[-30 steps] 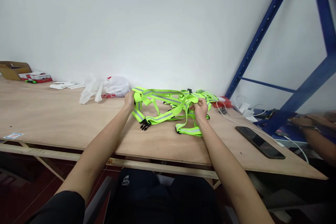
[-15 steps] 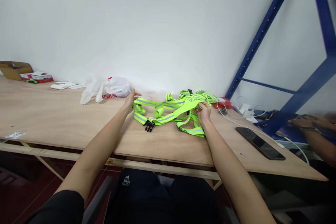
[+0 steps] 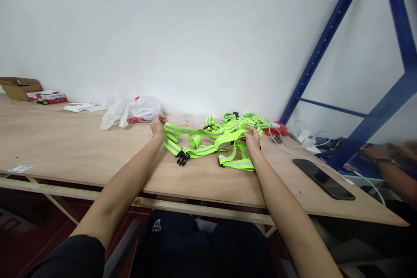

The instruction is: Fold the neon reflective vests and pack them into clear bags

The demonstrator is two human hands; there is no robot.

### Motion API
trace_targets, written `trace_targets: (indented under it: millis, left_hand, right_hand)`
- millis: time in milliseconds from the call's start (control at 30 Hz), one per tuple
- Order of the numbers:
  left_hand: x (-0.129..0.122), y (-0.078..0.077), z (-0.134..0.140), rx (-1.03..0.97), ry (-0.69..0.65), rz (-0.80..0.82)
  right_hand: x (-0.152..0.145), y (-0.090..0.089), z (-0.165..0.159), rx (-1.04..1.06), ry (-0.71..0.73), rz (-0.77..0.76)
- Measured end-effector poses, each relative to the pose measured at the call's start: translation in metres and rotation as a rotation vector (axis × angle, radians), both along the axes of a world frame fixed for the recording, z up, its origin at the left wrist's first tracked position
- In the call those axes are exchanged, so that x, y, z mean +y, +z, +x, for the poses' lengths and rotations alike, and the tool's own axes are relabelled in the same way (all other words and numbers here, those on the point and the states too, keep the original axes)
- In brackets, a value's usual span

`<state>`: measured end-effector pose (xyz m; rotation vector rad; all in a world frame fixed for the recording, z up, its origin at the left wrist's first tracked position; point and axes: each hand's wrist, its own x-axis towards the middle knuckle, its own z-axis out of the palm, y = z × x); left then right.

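Strap (image 3: 228,137) pinched in right hand (image 3: 253,140); left hand (image 3: 158,127) against strap, grip obscured, unclear.

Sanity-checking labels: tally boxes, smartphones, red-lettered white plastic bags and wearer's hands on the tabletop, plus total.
Wearer's hands: 2 (left hand, right hand, both at the reflective straps)
Boxes: 2 (brown cardboard box, red-and-white box)
Smartphone: 1
Red-lettered white plastic bag: 1
Total: 6
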<state>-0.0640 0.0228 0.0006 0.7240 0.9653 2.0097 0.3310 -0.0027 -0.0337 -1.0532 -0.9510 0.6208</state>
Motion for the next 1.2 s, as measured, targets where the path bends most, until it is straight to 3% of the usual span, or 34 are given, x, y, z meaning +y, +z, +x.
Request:
trace_targets:
  millis: [300, 867, 1067, 1200]
  left_hand:
    - [-0.004, -0.002, 0.013, -0.018, -0.045, 0.021]
    - [-0.007, -0.004, 0.014, -0.028, 0.104, 0.022]
    - [-0.009, -0.004, 0.018, 0.090, 0.070, 0.034]
    - [-0.017, -0.002, 0.023, 0.287, 0.029, 0.096]
  right_hand:
    - [-0.007, 0.004, -0.004, -0.047, 0.003, -0.010]
    - [-0.014, 0.008, -0.011, -0.104, -0.002, -0.021]
    - [-0.007, 0.001, -0.009, -0.110, -0.078, 0.006]
    - [-0.001, -0.005, -0.004, -0.079, -0.197, 0.008]
